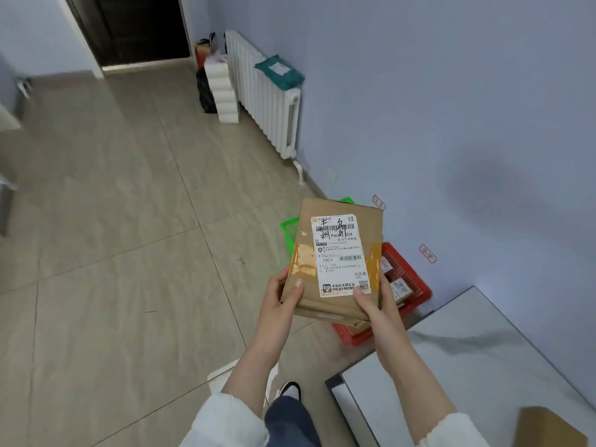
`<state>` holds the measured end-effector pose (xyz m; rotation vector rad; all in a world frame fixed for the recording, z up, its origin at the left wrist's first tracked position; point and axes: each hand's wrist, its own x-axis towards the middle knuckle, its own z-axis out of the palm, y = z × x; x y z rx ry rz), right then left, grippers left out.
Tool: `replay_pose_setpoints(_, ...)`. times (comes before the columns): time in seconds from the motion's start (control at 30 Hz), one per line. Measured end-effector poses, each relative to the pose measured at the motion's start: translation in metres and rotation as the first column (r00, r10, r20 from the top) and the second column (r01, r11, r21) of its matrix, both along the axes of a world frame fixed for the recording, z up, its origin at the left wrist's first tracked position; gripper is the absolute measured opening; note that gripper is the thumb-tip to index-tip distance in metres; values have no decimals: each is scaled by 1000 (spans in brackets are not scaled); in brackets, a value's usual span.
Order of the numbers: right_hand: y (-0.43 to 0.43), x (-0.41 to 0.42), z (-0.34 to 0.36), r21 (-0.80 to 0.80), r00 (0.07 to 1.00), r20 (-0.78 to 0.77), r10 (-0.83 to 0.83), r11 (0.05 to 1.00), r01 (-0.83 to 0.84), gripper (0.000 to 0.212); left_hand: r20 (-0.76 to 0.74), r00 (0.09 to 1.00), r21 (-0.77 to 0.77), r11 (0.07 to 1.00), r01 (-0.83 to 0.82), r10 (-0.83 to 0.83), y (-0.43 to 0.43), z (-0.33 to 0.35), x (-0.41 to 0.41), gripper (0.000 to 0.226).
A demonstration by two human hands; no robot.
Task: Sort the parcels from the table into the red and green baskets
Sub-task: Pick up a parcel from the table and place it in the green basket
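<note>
A flat brown cardboard parcel [335,259] with a white shipping label and handwritten black marks is held up in front of me. My left hand [283,298] grips its lower left corner and my right hand [377,301] grips its lower right corner. Behind the parcel, on the floor by the wall, stands the green basket [288,229], mostly hidden. The red basket [409,279] sits to its right with small labelled parcels inside. Another brown parcel [548,427] lies on the shiny table [467,350] at the lower right.
A white radiator [267,91] runs along the blue wall, with a teal bag [280,74] on top. White foam blocks [222,91] and bags stand beside it. A dark doorway [135,27] is far back. Tiled floor spreads to the left.
</note>
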<state>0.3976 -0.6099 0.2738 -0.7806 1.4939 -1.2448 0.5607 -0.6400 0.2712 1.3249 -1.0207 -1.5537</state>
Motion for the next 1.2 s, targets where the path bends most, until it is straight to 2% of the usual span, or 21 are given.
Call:
replay_pose_setpoints(0.23, -138, -8, -5, 65, 997, 78, -4, 998, -1, 66, 54, 997, 65, 996, 59, -63, -143, -6, 0, 30)
replay_pose_setpoints(0.47, -247, -17, -22, 137, 996, 69, -57, 989, 47, 61, 136, 975, 121, 980, 161, -177, -284, -19, 3, 25)
replay_pose_setpoints(0.67, -325, -14, -26, 203, 994, 59, -95, 976, 82, 52, 144, 947, 82, 957, 279, -289, -434, -16, -5, 68)
replay_pose_setpoints(0.73, -346, -14, -27, 223, 992, 46, -116, 969, 103, 50, 175, 907, 73, 924, 375, -382, -483, -16, -12, 62)
replay_pose_setpoints(0.83, -373, -21, -34, 241, 986, 33, -161, 959, 148, 49, 174, 823, 93, 842, 532, -540, -534, -18, -30, 31)
replay_pose_setpoints(0.93, -395, -33, -41, 245, 968, 40, -247, 942, 230, 51, 133, 803, 143, 813, 565, -581, -564, -30, -52, 29)
replay_pose_setpoints(1.0, -412, -44, -52, 244, 933, 23, -360, 907, 344, 60, 104, 817, 176, 819, 546, -567, -580, -46, -72, 29)
replay_pose_setpoints(1.1, -436, -63, -80, 287, 819, -4, -574, 784, 551, 84, 115, 844, 233, 840, 490, -525, -599, -75, -102, 29)
replay_pose_setpoints(1.2, -456, -78, -116, 373, 735, 141, -663, 723, 581, 94, 140, 857, 280, 850, 445, -495, -609, -108, -130, 40)
